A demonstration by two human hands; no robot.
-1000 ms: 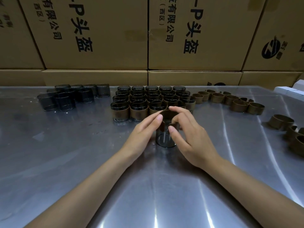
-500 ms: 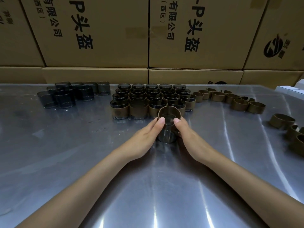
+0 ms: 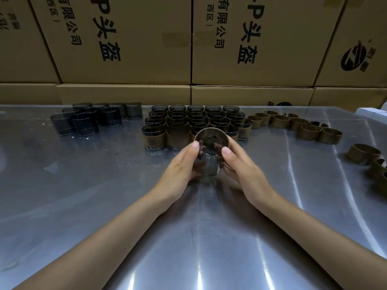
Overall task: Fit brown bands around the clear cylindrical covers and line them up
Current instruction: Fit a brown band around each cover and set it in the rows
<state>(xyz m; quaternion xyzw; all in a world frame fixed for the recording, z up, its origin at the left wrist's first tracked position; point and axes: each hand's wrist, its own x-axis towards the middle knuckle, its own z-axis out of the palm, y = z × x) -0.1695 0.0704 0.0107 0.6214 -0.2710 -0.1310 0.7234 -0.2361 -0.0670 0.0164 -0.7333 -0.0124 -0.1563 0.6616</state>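
The left hand (image 3: 180, 164) and right hand (image 3: 244, 167) cup one clear cover (image 3: 209, 164) between them, fingers curled round its sides and thumbs pressed near the top, where a brown band (image 3: 211, 132) sits round its upper part. The cover stands upright on the steel table (image 3: 104, 206), just in front of the banded block (image 3: 194, 124), and the band looks not yet pushed down to the level seen on its finished neighbours. That block is several rows of covers already banded and lined up, so a good share of the work seems done. Left of it stands a cluster of bare covers (image 3: 88, 120), still to be fitted. Right of it a loose string of spare bands (image 3: 293, 124) trails away, with more bands (image 3: 364, 152) near the right edge. The block's front row appears to have a gap on its right side, just behind the held cover, probably where this one belongs. Near the person the table offers wide room for both forearms; behind the rows, stacked cartons (image 3: 125, 49) wall off the back, so parts can only spread sideways or forward.
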